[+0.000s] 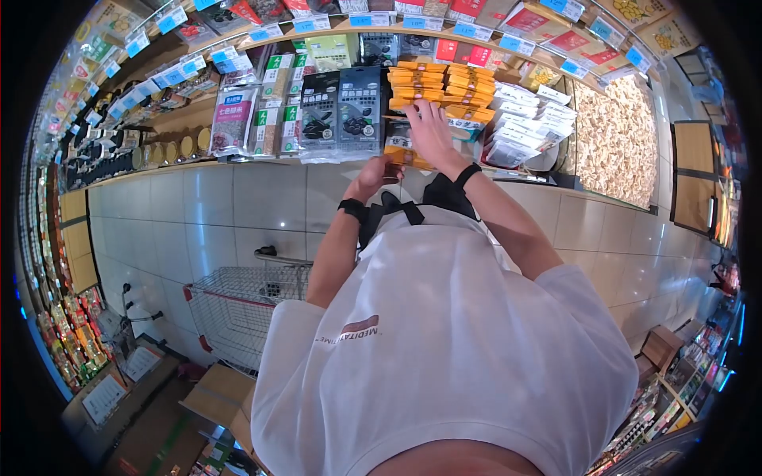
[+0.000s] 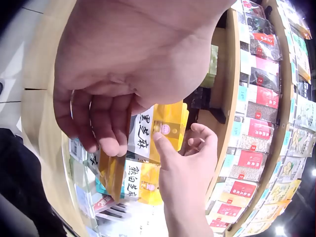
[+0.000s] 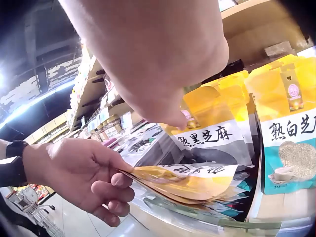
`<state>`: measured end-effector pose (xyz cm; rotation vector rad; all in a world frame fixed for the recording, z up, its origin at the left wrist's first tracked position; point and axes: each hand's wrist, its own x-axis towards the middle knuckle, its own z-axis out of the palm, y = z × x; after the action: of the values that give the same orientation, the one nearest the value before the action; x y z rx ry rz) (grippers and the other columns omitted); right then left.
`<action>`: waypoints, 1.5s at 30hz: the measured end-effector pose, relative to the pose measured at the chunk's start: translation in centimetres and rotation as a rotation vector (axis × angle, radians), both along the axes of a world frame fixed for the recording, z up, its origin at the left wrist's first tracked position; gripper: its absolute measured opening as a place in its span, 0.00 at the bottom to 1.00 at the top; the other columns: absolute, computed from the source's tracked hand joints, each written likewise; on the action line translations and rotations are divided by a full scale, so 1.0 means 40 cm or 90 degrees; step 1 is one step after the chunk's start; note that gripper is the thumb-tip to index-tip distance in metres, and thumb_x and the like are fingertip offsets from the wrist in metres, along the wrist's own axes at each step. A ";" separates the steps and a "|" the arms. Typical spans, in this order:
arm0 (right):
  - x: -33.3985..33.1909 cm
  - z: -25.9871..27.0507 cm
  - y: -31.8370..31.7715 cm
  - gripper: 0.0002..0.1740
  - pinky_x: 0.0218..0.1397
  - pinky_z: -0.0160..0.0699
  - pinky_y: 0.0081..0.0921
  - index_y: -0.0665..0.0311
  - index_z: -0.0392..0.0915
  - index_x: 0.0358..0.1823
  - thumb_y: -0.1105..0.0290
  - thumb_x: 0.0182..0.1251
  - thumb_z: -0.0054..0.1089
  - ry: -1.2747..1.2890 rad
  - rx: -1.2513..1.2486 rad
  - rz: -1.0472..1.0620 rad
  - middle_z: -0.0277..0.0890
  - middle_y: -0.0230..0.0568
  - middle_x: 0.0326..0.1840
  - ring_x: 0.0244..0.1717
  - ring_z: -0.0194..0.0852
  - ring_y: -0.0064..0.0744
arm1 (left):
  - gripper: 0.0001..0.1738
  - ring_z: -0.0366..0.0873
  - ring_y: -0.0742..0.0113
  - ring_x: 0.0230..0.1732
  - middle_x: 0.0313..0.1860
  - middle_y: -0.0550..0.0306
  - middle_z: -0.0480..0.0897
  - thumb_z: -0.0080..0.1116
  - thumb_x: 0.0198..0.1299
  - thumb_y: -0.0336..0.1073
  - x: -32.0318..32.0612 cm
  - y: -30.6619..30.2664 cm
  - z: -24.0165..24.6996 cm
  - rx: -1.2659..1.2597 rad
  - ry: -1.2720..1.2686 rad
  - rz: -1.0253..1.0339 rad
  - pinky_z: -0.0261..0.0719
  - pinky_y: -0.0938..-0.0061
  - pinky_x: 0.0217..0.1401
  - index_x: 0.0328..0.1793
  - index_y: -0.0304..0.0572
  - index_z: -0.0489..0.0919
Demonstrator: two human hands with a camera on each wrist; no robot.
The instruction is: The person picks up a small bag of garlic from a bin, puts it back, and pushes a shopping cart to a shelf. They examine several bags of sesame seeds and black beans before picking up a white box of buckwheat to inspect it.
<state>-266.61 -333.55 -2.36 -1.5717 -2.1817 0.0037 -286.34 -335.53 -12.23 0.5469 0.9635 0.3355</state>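
Yellow-topped sesame pouches (image 1: 419, 78) stand packed in rows on the shelf. At the front of one row, my left hand (image 1: 367, 178) pinches the top edges of several sesame pouches (image 3: 192, 185) tipped forward, its thumb above and its fingers curled below. Just behind them my right hand (image 1: 432, 135) reaches over the row. Its thumb presses the yellow top of a black sesame pouch (image 2: 144, 129), with the fingers curled behind that top in the left wrist view. A white sesame pouch (image 3: 294, 131) with a teal lower part stands in the neighbouring row.
Dark grey pouches (image 1: 340, 111) lie to the left, white packets (image 1: 524, 119) to the right. Beyond the packets is a bin of pale pieces (image 1: 615, 143). A higher shelf with price tags (image 1: 472, 32) runs behind. A shopping cart (image 1: 246, 305) stands on the tiled floor at left.
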 end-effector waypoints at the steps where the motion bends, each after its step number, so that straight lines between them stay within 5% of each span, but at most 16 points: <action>1: -0.005 0.004 0.008 0.18 0.60 0.69 0.41 0.61 0.80 0.52 0.74 0.59 0.61 -0.013 0.008 -0.032 0.74 0.43 0.53 0.58 0.70 0.46 | 0.19 0.85 0.66 0.38 0.38 0.57 0.87 0.39 0.77 0.42 -0.001 0.001 0.001 0.001 0.001 0.001 0.80 0.69 0.48 0.52 0.39 0.80; 7: 0.021 -0.095 0.019 0.08 0.58 0.73 0.44 0.58 0.88 0.39 0.71 0.61 0.61 -0.034 -0.154 0.081 0.80 0.38 0.41 0.53 0.76 0.45 | 0.19 0.85 0.66 0.38 0.40 0.58 0.87 0.39 0.77 0.41 -0.002 -0.004 0.005 0.013 -0.022 0.003 0.80 0.67 0.50 0.54 0.39 0.79; 16: 0.046 -0.109 -0.115 0.10 0.57 0.82 0.39 0.63 0.88 0.40 0.74 0.63 0.58 0.132 -0.216 0.149 0.84 0.42 0.47 0.52 0.81 0.48 | 0.19 0.83 0.67 0.43 0.43 0.60 0.85 0.36 0.78 0.42 -0.010 -0.010 0.003 0.027 -0.093 -0.004 0.79 0.68 0.54 0.56 0.42 0.79; 25: 0.047 -0.124 -0.116 0.10 0.58 0.82 0.40 0.66 0.86 0.38 0.76 0.61 0.54 0.089 -0.271 0.169 0.83 0.45 0.44 0.52 0.82 0.49 | 0.23 0.81 0.65 0.47 0.43 0.61 0.85 0.35 0.79 0.47 -0.022 -0.011 0.025 0.029 -0.125 -0.029 0.74 0.63 0.60 0.56 0.44 0.80; 37: 0.056 -0.096 -0.088 0.12 0.61 0.80 0.42 0.67 0.84 0.46 0.71 0.66 0.58 0.109 -0.387 0.183 0.82 0.48 0.50 0.54 0.80 0.51 | 0.20 0.84 0.66 0.39 0.39 0.57 0.87 0.39 0.76 0.42 0.006 -0.001 0.025 0.006 0.005 0.015 0.79 0.67 0.50 0.51 0.39 0.81; 38: 0.061 -0.094 -0.070 0.12 0.61 0.80 0.42 0.67 0.84 0.46 0.71 0.66 0.58 0.108 -0.385 0.185 0.82 0.48 0.50 0.54 0.80 0.51 | 0.20 0.83 0.66 0.39 0.39 0.56 0.87 0.39 0.76 0.42 0.007 0.000 0.027 0.008 0.007 0.018 0.79 0.67 0.51 0.51 0.37 0.81; 40: 0.072 -0.074 -0.020 0.15 0.61 0.77 0.46 0.63 0.83 0.51 0.72 0.62 0.60 0.122 -0.111 0.095 0.80 0.47 0.52 0.57 0.77 0.51 | 0.21 0.83 0.66 0.39 0.40 0.55 0.87 0.39 0.75 0.41 0.011 0.002 0.021 0.012 0.009 0.022 0.80 0.66 0.52 0.51 0.36 0.81; 45: 0.084 -0.030 0.102 0.22 0.67 0.71 0.45 0.61 0.80 0.58 0.73 0.61 0.62 0.005 -0.073 -0.055 0.72 0.44 0.63 0.66 0.68 0.49 | 0.21 0.82 0.66 0.36 0.39 0.55 0.87 0.37 0.76 0.40 0.044 0.014 0.046 0.066 -0.093 0.096 0.80 0.67 0.55 0.52 0.34 0.80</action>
<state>-263.24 -329.46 -3.58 -1.7252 -2.1393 0.1088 -284.57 -334.96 -10.38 0.5367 0.8519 0.5556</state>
